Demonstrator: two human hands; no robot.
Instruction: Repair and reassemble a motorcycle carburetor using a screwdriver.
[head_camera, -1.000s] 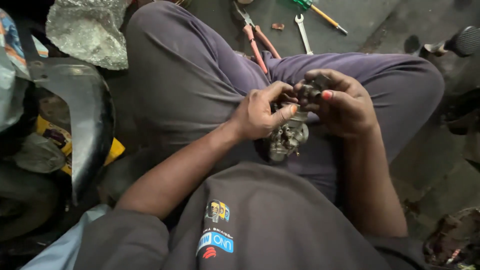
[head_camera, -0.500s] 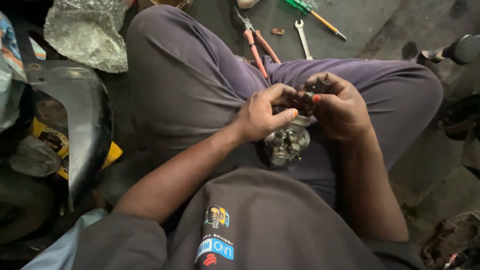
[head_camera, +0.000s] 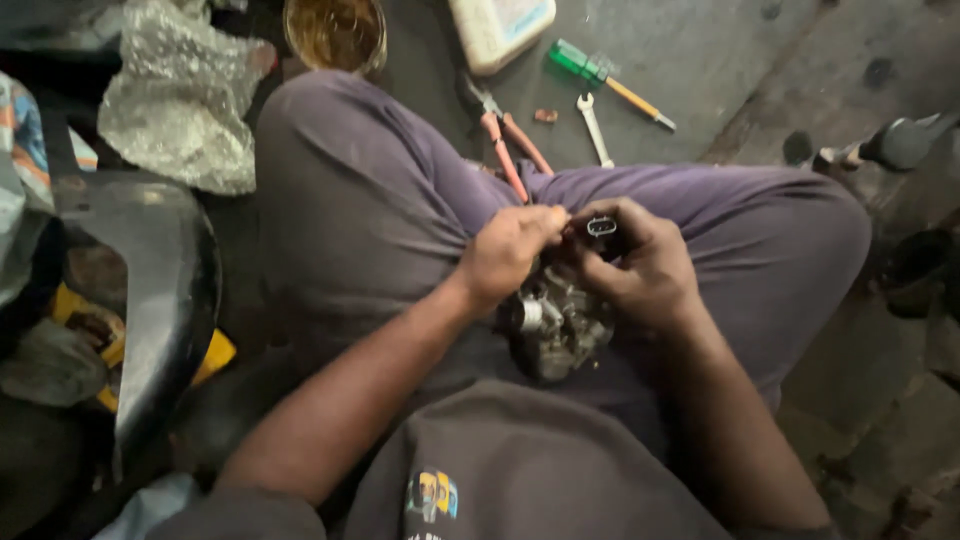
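While crumpled plastic (head_camera: 180, 95) lies upper left, the left hand (head_camera: 510, 250) pinches shut on something too small to tell, atop the carburettor (head_camera: 555, 325) resting in the lap at frame centre for support. Beside it, the right hand (head_camera: 640, 265) grips a black connector (head_camera: 602, 227), fingers curled closed. Pliers (head_camera: 510, 140), spanner (head_camera: 594, 128) and screwdriver (head_camera: 610, 82) lie on the floor above, near the knees.

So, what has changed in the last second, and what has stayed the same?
The right hand has turned, so the small black connector in its fingers now shows its open end. The left hand still pinches beside it. The grey metal part stays on the lap, and the pliers, screwdriver and wrench lie unmoved on the floor.
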